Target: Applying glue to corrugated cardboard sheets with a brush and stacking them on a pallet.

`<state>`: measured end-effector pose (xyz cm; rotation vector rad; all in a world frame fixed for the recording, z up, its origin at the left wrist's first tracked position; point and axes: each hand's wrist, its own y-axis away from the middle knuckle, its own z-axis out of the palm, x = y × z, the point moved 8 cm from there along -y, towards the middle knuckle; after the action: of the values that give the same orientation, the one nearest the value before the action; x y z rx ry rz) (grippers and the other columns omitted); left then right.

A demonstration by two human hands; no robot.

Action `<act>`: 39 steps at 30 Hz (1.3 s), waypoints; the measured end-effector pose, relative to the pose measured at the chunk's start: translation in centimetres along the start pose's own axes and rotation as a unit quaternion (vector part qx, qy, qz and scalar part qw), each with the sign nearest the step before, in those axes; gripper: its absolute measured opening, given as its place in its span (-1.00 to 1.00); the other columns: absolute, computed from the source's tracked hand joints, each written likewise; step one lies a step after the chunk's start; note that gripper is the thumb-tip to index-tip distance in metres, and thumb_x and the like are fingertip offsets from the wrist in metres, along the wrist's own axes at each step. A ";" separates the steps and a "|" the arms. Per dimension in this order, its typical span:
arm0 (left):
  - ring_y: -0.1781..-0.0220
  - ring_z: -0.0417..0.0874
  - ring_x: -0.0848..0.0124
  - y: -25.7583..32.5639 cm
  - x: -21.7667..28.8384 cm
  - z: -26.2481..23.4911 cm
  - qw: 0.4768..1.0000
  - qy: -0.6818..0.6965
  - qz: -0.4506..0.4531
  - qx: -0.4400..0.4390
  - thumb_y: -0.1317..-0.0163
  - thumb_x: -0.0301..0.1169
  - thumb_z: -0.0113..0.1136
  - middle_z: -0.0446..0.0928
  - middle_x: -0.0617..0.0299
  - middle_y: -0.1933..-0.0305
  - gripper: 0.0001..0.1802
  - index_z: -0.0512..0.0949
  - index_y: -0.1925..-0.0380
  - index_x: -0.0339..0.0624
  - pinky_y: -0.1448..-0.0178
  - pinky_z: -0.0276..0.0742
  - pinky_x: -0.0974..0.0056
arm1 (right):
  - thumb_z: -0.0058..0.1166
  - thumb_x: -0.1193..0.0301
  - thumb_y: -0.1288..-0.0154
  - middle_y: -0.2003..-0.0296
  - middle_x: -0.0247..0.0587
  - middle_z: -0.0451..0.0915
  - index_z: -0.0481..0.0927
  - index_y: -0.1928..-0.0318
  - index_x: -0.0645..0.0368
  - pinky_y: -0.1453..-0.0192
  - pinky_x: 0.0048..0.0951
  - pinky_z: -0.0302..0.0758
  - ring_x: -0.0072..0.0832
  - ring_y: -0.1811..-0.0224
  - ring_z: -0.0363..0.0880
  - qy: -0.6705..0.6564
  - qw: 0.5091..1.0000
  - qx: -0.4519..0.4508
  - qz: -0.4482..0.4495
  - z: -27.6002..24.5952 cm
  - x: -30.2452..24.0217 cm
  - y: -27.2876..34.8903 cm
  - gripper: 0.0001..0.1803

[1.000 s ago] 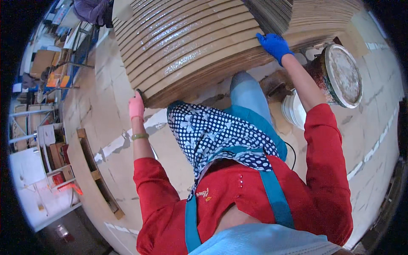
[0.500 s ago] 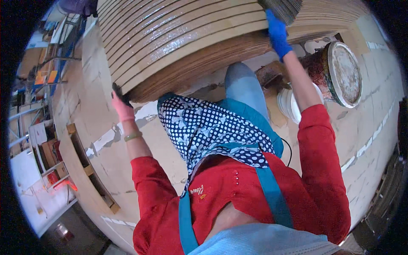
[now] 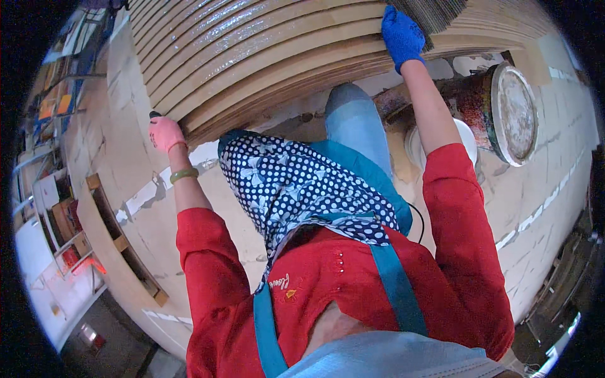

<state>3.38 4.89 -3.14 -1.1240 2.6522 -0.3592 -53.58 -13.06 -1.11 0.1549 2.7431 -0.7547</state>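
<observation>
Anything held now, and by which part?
The left hand is at the near left corner of the layered tan sheets, right hand at their right end; gripping cannot be told.

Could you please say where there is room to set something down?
Bare floor shows on the left, between the wooden frame and left sleeve, and on the right, between the right sleeve and dark items at the edge. The near side of the stacked sheets is crowded by a knee, white bucket and stained bucket.

workshop: stacked sheets (image 3: 265, 53), wooden pallet (image 3: 121, 243)
</observation>
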 end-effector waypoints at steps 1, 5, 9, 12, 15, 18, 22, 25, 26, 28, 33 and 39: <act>0.24 0.58 0.02 0.3 0.4 -0.6 1.000 0.015 -0.004 0.022 -0.18 -0.41 -0.20 0.54 -0.09 0.29 -0.75 0.47 0.41 -0.32 0.22 0.49 0.06 | -0.30 0.11 -0.26 0.43 0.14 0.53 0.56 0.48 0.21 0.28 -0.03 0.41 0.02 0.38 0.51 -0.018 0.999 -0.035 0.006 0.7 0.6 -0.4 -0.52; 0.27 0.57 0.01 1.3 0.1 -1.6 0.993 0.113 -0.037 0.015 -0.18 -0.38 -0.20 0.54 -0.08 0.28 -0.73 0.48 0.39 -0.30 0.24 0.48 0.05 | -0.37 0.08 -0.29 0.38 0.17 0.53 0.58 0.45 0.22 0.22 0.05 0.40 0.10 0.32 0.50 -0.035 0.998 -0.044 -0.003 0.9 0.7 -0.1 -0.46; 0.25 0.57 0.00 1.5 0.0 -1.8 0.996 0.086 -0.022 -0.005 -0.19 -0.31 -0.21 0.54 -0.09 0.29 -0.69 0.49 0.40 -0.29 0.24 0.47 0.04 | -0.35 0.09 -0.29 0.39 0.17 0.53 0.58 0.46 0.22 0.24 0.04 0.41 0.10 0.35 0.50 -0.035 0.999 -0.030 -0.006 1.1 0.5 0.4 -0.48; 0.25 0.56 -0.01 2.0 -0.1 -2.5 0.994 0.110 -0.007 0.024 -0.19 -0.28 -0.22 0.54 -0.10 0.31 -0.65 0.50 0.41 -0.31 0.23 0.46 0.02 | -0.34 0.10 -0.29 0.40 0.18 0.53 0.57 0.46 0.22 0.25 0.04 0.41 0.11 0.37 0.50 -0.030 0.999 -0.040 -0.008 1.3 0.3 0.3 -0.49; 0.24 0.56 -0.02 1.0 -0.9 -2.6 0.991 0.131 -0.018 -0.002 -0.21 -0.24 -0.23 0.54 -0.11 0.31 -0.60 0.52 0.41 -0.32 0.22 0.46 0.02 | -0.33 0.11 -0.29 0.40 0.18 0.53 0.57 0.47 0.23 0.26 0.04 0.41 0.12 0.38 0.49 -0.020 0.997 -0.073 -0.015 2.8 1.1 -0.1 -0.49; 0.21 0.56 -0.02 0.0 0.7 -2.9 0.980 0.175 -0.031 -0.087 -0.22 -0.18 -0.25 0.55 -0.13 0.30 -0.55 0.54 0.41 -0.33 0.19 0.46 0.03 | -0.32 0.06 -0.29 0.39 0.19 0.52 0.58 0.44 0.24 0.23 0.03 0.42 0.09 0.34 0.51 0.083 0.976 -0.023 -0.202 4.8 4.7 -1.7 -0.46; 0.15 0.56 -0.01 1.1 -3.2 -7.1 0.992 0.079 0.053 -0.076 -0.24 -0.10 -0.30 0.54 -0.16 0.24 -0.46 0.55 0.39 -0.35 0.11 0.46 0.06 | -0.30 -0.02 -0.28 0.37 0.21 0.52 0.59 0.37 0.25 0.18 -0.01 0.42 0.07 0.29 0.51 -0.027 0.981 -0.100 -0.165 -2.9 -0.4 0.2 -0.42; 0.10 0.54 0.01 3.0 -3.5 0.5 0.862 0.351 -0.072 -0.360 -0.24 -0.03 -0.34 0.53 -0.17 0.23 -0.40 0.56 0.41 -0.33 0.03 0.43 0.06 | -0.29 -0.07 -0.26 0.36 0.22 0.51 0.59 0.33 0.24 0.16 -0.05 0.42 0.07 0.26 0.51 -0.032 0.970 -0.181 -0.160 -0.3 1.7 1.4 -0.39; 0.10 0.54 0.01 3.0 -3.0 1.5 0.861 0.353 -0.067 -0.360 -0.24 -0.03 -0.34 0.53 -0.17 0.23 -0.40 0.56 0.41 -0.33 0.03 0.43 0.06 | -0.28 -0.10 -0.25 0.36 0.23 0.51 0.59 0.30 0.23 0.14 -0.06 0.42 0.08 0.25 0.50 -0.033 0.961 -0.225 -0.155 0.9 2.8 1.8 -0.38; 0.20 0.58 0.06 2.4 -2.8 0.8 0.959 0.158 0.082 -0.221 -0.25 -0.04 -0.32 0.56 -0.11 0.29 -0.42 0.56 0.46 -0.30 0.09 0.45 0.06 | -0.29 -0.10 -0.25 0.35 0.23 0.52 0.58 0.27 0.24 0.13 -0.07 0.42 0.09 0.24 0.50 -0.006 0.958 -0.232 -0.170 -1.2 -0.8 2.6 -0.37; 0.33 0.60 0.21 0.0 -1.5 -2.8 0.970 0.009 0.208 -0.125 -0.26 -0.04 -0.30 0.57 0.02 0.38 -0.45 0.54 0.45 -0.27 0.15 0.48 0.13 | -0.27 -0.07 -0.26 0.34 0.23 0.53 0.53 0.16 0.28 0.11 -0.11 0.44 0.09 0.25 0.51 0.010 0.957 -0.269 -0.106 -1.3 0.6 -1.0 -0.38; 0.36 0.58 0.19 1.6 -2.4 -1.8 0.859 0.484 -0.017 -0.164 -0.24 -0.17 -0.17 0.56 0.02 0.39 -0.60 0.51 0.39 -0.28 0.20 0.47 0.18 | -0.16 0.04 -0.26 0.38 0.21 0.54 0.53 0.18 0.28 0.21 -0.17 0.46 -0.01 0.36 0.54 -0.318 0.945 -0.059 -0.046 1.2 3.4 0.3 -0.50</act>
<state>3.36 7.91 -1.60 -1.3251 3.6884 -0.6297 -56.47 -13.29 -3.28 -0.2105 2.1743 -0.5363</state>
